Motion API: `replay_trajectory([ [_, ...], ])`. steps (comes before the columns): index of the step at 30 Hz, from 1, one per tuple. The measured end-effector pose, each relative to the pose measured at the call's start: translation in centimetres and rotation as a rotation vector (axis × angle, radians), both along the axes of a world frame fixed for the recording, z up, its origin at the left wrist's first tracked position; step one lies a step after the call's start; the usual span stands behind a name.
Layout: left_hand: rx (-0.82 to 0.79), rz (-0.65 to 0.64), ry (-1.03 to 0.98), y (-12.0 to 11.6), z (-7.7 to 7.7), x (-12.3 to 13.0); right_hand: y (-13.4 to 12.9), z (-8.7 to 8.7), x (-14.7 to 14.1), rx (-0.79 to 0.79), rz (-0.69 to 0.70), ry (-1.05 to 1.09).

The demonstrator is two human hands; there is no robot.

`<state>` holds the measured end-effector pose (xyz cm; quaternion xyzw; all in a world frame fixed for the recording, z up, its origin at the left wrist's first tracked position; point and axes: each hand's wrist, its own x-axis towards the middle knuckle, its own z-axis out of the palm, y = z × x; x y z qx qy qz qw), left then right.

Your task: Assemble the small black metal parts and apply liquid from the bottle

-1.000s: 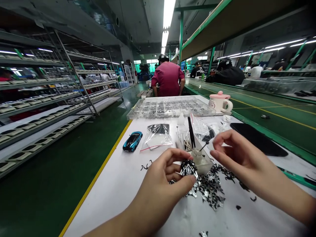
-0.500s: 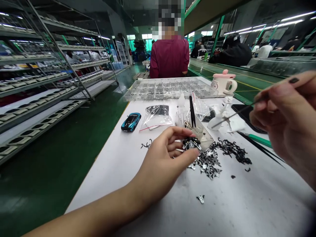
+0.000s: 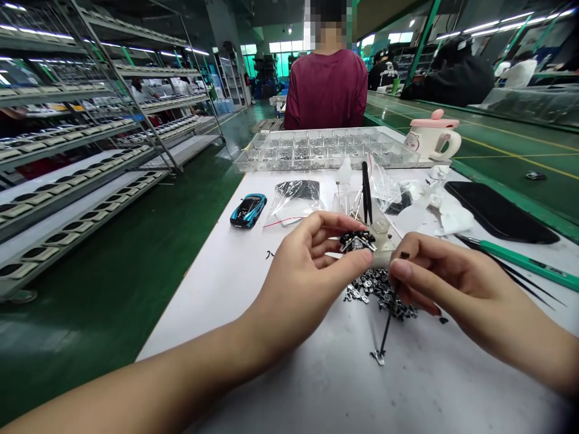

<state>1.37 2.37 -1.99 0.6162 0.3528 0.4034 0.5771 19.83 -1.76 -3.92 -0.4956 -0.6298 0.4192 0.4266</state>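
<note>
Well, the left hand (image 3: 312, 268) pinches a small black-and-silver metal cluster (image 3: 357, 241) between thumb and fingers, above a heap of tiny silver-and-black metal parts (image 3: 377, 290) on the white workbench (image 3: 203, 319); just apart from it, the right hand (image 3: 446, 286) grips a thin black rod (image 3: 388, 325).

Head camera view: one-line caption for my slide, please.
Left hand pinches a small black-and-silver metal assembly as right hand holds a thin black rod over scattered metal parts.
</note>
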Motion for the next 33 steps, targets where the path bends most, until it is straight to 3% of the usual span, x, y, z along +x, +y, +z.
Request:
replay_trajectory([
  [7, -0.007, -0.024, 0.021, -0.2, 0.1, 0.0, -0.2, -0.2, -0.1, -0.043, -0.016, 0.010],
  [11, -0.040, -0.023, 0.018, -0.1, 0.2, 0.1, 0.0, 0.3, 1.1, 0.023, -0.058, 0.040],
  [14, -0.118, -0.035, 0.013, 0.0, 0.4, 0.0, 0.6, 1.0, 2.5, 0.180, -0.220, 0.121],
  [17, -0.177, -0.024, 0.038, 0.1, 0.5, 0.0, 1.2, 2.0, 3.2, 0.465, -0.424, 0.172],
  [21, -0.198, -0.013, 0.052, 0.3, 0.3, 0.0, 1.6, 2.9, 3.0, 0.679, -0.531, 0.079],
  [24, -0.182, -0.013, 0.037, 0.4, 0.0, 0.2, 1.9, 2.8, 2.6, 0.699, -0.504, -0.082],
  [29, -0.187, -0.026, 0.039, 0.4, -0.1, 0.3, 2.8, 2.2, 2.5, 0.520, -0.334, -0.265],
  [33, -0.174, -0.038, 0.050, 0.5, -0.2, 0.1, 2.1, 2.5, 2.6, 0.565, -0.409, -0.218],
])
